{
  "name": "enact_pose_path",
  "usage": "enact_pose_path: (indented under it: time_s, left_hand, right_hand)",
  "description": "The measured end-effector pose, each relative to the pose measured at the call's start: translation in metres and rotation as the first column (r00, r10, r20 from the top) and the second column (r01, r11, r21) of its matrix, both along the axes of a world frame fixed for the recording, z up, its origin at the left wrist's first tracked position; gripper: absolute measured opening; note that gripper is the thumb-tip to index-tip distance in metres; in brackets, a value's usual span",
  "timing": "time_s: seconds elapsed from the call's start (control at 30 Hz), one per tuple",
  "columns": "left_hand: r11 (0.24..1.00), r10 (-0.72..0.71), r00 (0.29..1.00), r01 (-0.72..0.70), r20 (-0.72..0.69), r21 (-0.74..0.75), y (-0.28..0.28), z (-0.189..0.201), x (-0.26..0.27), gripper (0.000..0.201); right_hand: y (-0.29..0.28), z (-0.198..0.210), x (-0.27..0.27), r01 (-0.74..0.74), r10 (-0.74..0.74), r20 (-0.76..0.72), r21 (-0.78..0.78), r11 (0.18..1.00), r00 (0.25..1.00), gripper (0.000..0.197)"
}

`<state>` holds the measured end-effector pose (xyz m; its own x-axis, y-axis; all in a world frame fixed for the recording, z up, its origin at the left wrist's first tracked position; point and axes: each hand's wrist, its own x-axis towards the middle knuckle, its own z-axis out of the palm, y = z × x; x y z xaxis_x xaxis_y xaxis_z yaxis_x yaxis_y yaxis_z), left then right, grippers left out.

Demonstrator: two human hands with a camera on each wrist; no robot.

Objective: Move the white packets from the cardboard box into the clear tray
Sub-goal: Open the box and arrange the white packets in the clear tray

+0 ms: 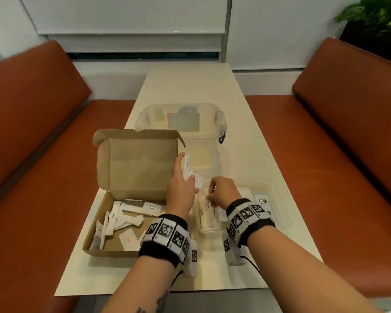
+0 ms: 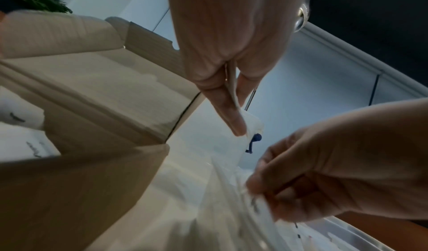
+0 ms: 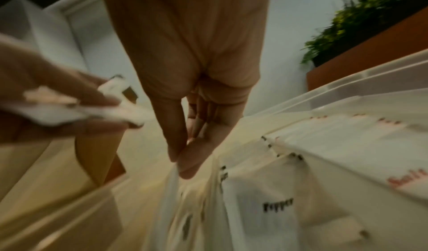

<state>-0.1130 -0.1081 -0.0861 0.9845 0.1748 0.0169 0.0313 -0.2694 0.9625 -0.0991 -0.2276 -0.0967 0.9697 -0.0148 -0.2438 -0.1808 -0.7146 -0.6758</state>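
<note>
The open cardboard box point(image 1: 136, 163) sits on the left of the table with several white packets point(image 1: 127, 215) lying loose in its base. My left hand point(image 1: 186, 168) hovers at the box's right edge and grips a small bunch of white packets point(image 1: 191, 175); the left wrist view shows its fingers point(image 2: 231, 112) pinching them point(image 2: 253, 125). Just to the right, my right hand point(image 1: 210, 195) pinches one white packet point(image 3: 171, 191) between thumb and forefinger point(image 3: 183, 163) over the left end of the clear tray point(image 1: 270, 185). Packets marked Pepper point(image 3: 277, 203) and Salt stand in rows in the tray.
A clear lidded plastic container point(image 1: 181, 123) stands behind the box and tray. Orange bench seats point(image 1: 325, 166) run along both sides of the narrow cream table point(image 1: 190, 86). A green plant point(image 1: 375, 14) is at the far right. The box lid stands upright beside my left hand.
</note>
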Motion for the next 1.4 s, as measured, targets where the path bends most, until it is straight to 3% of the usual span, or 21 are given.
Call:
enact_pose_path:
  time_s: [0.13, 0.3, 0.37, 0.5, 0.73, 1.0, 1.1, 1.23, 1.4]
  left_hand:
    - [1.000, -0.016, 1.000, 0.016, 0.007, 0.008, 0.003, -0.002, 0.001, 0.060]
    - [0.998, -0.064, 0.997, 0.063, -0.043, -0.025, 0.006, -0.005, 0.001, 0.059]
    - [0.997, -0.073, 0.996, 0.072, -0.052, -0.023, 0.007, -0.005, 0.003, 0.058]
    - [0.997, -0.076, 0.996, 0.074, -0.054, -0.028, 0.007, -0.006, 0.006, 0.058]
    - [0.996, -0.085, 0.994, 0.084, -0.073, -0.020, 0.007, -0.008, 0.010, 0.057]
    - [0.996, -0.083, 0.993, 0.082, -0.078, -0.019, 0.005, -0.011, 0.012, 0.056]
    - [0.996, -0.078, 0.993, 0.076, -0.083, -0.036, 0.003, -0.012, 0.013, 0.056]
    - [0.993, -0.067, 0.994, 0.058, -0.089, -0.106, -0.002, -0.012, 0.015, 0.053]
    - [0.958, -0.077, 0.990, 0.042, -0.114, -0.282, -0.014, -0.010, 0.014, 0.043]
  right_hand:
    - [0.011, -0.005, 0.005, -0.112, 0.115, -0.006, -0.257, 0.960, 0.993, 0.017]
    - [0.011, -0.008, 0.005, -0.196, 0.202, -0.025, -0.384, 0.902, 0.979, 0.010]
    - [0.006, -0.007, 0.006, -0.210, 0.218, -0.025, -0.403, 0.891, 0.976, 0.008]
    - [0.000, -0.009, 0.001, -0.310, 0.312, -0.068, -0.434, 0.846, 0.948, 0.027]
    - [0.000, -0.007, -0.002, -0.355, 0.358, -0.091, -0.488, 0.798, 0.929, 0.046]
    - [0.002, -0.009, -0.005, -0.401, 0.387, -0.142, -0.518, 0.756, 0.911, 0.050]
    - [-0.001, -0.009, -0.006, -0.390, 0.376, -0.129, -0.478, 0.787, 0.917, 0.047]
    - [-0.013, -0.003, -0.004, -0.255, 0.283, 0.031, -0.348, 0.902, 0.959, 0.031]
    - [-0.038, 0.013, 0.003, 0.038, -0.035, 0.235, -0.008, 0.999, 0.971, 0.019]
